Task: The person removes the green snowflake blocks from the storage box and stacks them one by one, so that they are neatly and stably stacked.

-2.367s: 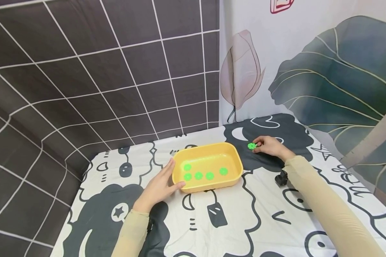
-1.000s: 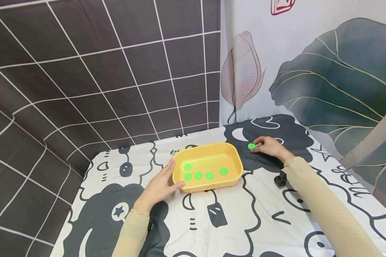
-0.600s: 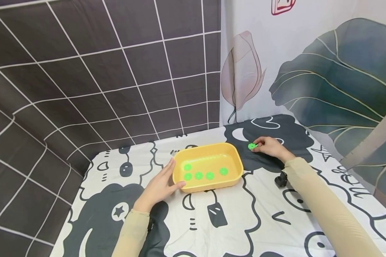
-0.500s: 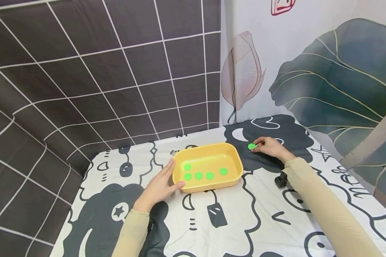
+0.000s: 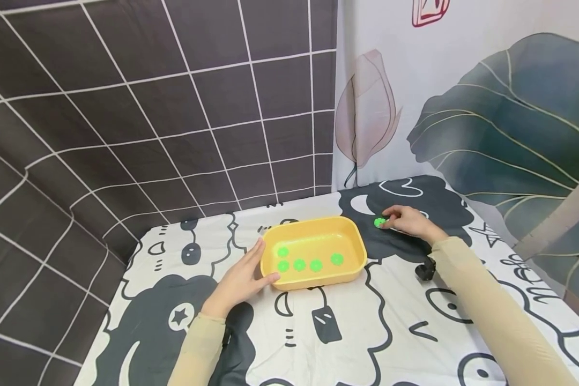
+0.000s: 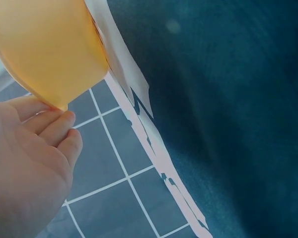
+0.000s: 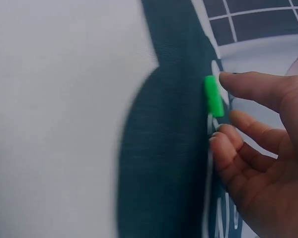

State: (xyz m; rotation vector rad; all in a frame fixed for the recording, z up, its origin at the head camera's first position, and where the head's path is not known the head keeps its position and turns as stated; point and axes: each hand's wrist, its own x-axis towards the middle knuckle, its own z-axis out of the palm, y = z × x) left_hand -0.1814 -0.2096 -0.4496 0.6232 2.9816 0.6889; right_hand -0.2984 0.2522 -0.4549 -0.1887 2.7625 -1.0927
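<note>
My left hand grips the left end of a yellow plastic basin, thumb over the front rim and fingers along the side wall. The left wrist view shows its fingers bent at the basin's edge. Several bright green flower-shaped discs lie flat on the basin's floor. To the right of the basin, my right hand is over another green disc on a black patch of the cloth. In the right wrist view, thumb and fingers stand apart around that disc, seen edge-on.
A black-and-white cartoon cloth covers the surface. A dark grid-patterned curtain rises behind and left, and a leaf-and-flower-printed hanging stands at the right. A small black device sits at the right wrist.
My right thumb and fingers have opened from their pinch on the green disc and lifted slightly. The left hand and basin stay put; the head view has shifted a little.
</note>
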